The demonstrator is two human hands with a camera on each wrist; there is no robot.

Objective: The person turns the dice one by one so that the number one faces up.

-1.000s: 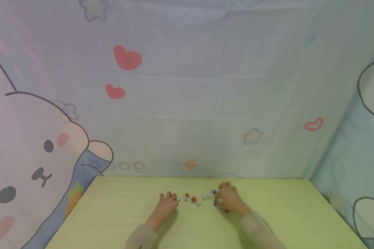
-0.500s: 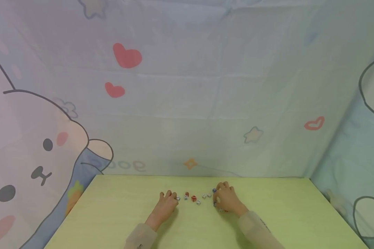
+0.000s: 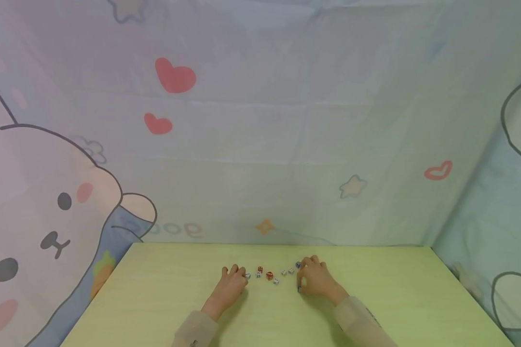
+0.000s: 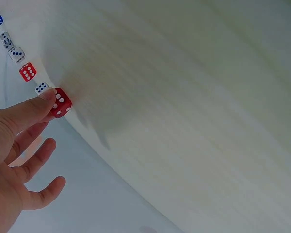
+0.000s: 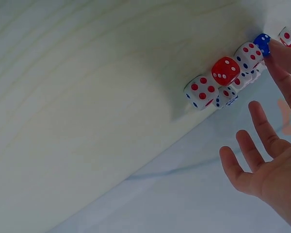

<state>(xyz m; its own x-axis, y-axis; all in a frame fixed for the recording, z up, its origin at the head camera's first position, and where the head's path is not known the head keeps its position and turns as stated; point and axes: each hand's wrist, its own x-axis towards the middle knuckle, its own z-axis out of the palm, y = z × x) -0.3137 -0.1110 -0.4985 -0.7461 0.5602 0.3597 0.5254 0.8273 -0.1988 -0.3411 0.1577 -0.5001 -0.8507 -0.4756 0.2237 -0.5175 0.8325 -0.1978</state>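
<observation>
Toward the worktop (image 3: 156, 299)'s far edge, my right hand (image 3: 318, 279) and left hand (image 3: 226, 291) stand apart, spare fingers spread. A row of dice (image 5: 225, 71) runs rightward from the blue die (image 5: 262, 42) my right thumb and forefinger pinch; my left ones pinch a red die (image 4: 63, 103), just left of a white die (image 4: 41, 88).

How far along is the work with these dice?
Looks done: a row of dice, white, red, white, lined up near the right hand. In hand: that hand pinches a blue die at the row's end; the left hand pinches a red die. Probably left: the loose dice spread between the hands.
</observation>
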